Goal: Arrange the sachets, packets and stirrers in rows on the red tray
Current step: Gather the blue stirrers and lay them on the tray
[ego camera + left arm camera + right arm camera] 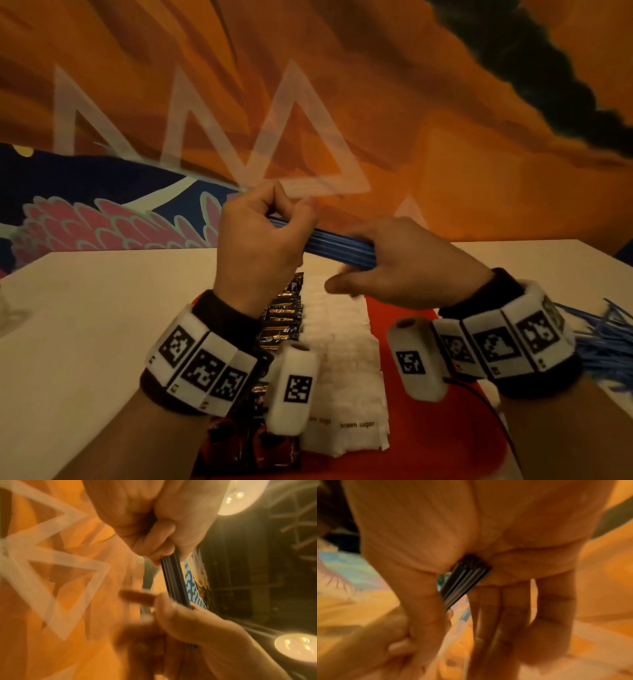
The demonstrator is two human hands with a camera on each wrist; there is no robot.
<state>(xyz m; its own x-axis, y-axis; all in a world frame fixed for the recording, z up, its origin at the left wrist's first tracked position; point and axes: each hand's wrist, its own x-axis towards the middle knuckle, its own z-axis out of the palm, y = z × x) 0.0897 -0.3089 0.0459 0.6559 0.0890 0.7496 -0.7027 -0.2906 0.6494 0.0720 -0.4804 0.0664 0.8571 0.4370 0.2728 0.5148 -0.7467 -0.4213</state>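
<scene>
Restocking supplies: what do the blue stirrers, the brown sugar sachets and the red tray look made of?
Blue stirrers: probably plastic, thin, ridged, slightly glossy. Brown sugar sachets: likely matte white paper with crimped edges. Red tray: smooth, even colour, perhaps plastic; the look leaves it open.

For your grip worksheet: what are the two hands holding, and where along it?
Both hold one bundle of blue stirrers above the red tray: the left hand grips its far end, the right hand its near end.

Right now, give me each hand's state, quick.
Left hand: closed, fingers curled round one end of the blue stirrer bundle.
Right hand: holding the bundle's other end.
</scene>
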